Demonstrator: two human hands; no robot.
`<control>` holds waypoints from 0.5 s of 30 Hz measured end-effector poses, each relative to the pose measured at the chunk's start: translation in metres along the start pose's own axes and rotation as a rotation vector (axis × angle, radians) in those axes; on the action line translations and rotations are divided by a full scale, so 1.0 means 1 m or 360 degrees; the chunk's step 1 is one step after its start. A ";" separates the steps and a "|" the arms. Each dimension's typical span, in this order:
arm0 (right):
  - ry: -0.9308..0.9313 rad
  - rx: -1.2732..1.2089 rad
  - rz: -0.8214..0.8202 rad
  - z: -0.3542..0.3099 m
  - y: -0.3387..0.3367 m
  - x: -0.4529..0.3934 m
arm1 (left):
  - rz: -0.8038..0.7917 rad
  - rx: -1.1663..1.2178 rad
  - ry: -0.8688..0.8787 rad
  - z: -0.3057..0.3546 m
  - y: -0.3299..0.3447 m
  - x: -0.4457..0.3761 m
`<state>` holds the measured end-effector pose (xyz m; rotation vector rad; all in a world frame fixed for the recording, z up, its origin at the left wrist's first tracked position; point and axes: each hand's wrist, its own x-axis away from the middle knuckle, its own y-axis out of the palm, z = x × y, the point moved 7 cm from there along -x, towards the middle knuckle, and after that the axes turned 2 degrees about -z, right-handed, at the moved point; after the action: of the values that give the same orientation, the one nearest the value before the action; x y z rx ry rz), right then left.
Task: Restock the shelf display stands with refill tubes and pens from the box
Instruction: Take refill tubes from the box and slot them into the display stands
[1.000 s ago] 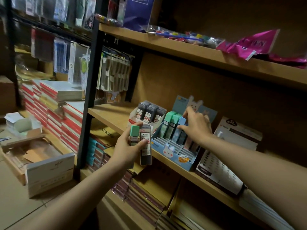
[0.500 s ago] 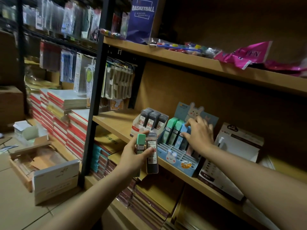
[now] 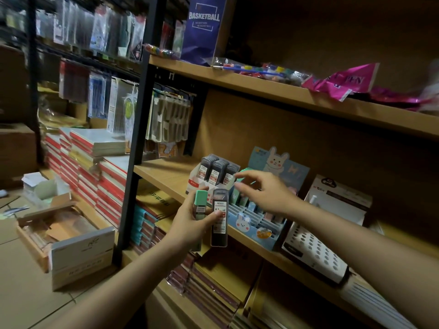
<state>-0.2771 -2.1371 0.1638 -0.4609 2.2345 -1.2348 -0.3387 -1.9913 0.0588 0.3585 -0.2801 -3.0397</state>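
My left hand (image 3: 190, 224) grips two refill tubes in front of the middle shelf: a green-capped tube (image 3: 200, 205) and a black tube (image 3: 219, 218) with a white and red label. My right hand (image 3: 263, 192) hovers just right of them, fingers spread and loosely bent, holding nothing I can see. Behind it stands the blue bunny display stand (image 3: 259, 224) with several pastel tubes in its slots. To its left a white stand (image 3: 198, 180) holds three dark tubes (image 3: 215, 170).
The wooden shelf (image 3: 166, 172) has bare room left of the stands. A white perforated pen stand (image 3: 316, 248) sits to the right. An open cardboard box (image 3: 59, 231) lies on the floor at the left, beside stacked notebooks (image 3: 95, 162).
My right hand has drawn back out of the bunny stand and moved left toward the tubes in my left hand. The view has shifted slightly up.
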 end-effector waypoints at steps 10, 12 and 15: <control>-0.0017 -0.0098 0.0075 -0.027 0.009 -0.022 | 0.0055 -0.0096 -0.0101 0.005 -0.020 -0.003; 0.0012 -0.0123 0.0333 -0.023 -0.015 -0.038 | 0.0076 0.0020 -0.0204 0.005 -0.032 -0.009; -0.0031 0.0035 0.0684 -0.026 -0.038 -0.062 | 0.0093 0.0088 -0.0254 0.010 -0.049 -0.017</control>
<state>-0.2423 -2.1067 0.2250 0.0213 2.1506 -1.0190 -0.3271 -1.9397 0.0624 0.1081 -0.3776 -3.0116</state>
